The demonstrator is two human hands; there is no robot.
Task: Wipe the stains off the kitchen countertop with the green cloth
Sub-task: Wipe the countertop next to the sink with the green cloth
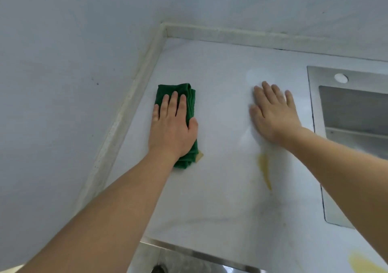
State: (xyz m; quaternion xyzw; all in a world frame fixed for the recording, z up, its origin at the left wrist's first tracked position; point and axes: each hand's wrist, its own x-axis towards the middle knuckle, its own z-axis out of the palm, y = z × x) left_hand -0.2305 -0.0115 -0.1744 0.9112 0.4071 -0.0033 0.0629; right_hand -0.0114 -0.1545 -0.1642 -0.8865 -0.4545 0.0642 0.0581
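A folded green cloth [187, 93] lies on the white countertop [216, 188] near its left wall edge. My left hand [173, 124] presses flat on the cloth with straight fingers, the thumb against its right side. A small yellow stain [199, 154] shows at the cloth's near right corner. My right hand [273, 113] rests flat on the bare counter to the right, fingers spread. A long yellow streak [265, 169] lies just below that hand's wrist. Another yellow stain [363, 263] sits at the counter's near right corner.
A steel sink [354, 113] is set into the counter at the right, with a round hole [341, 78] in its rim. White walls [63, 83] close the counter at the left and back behind a raised lip. The counter's front edge [189, 249] runs along the bottom.
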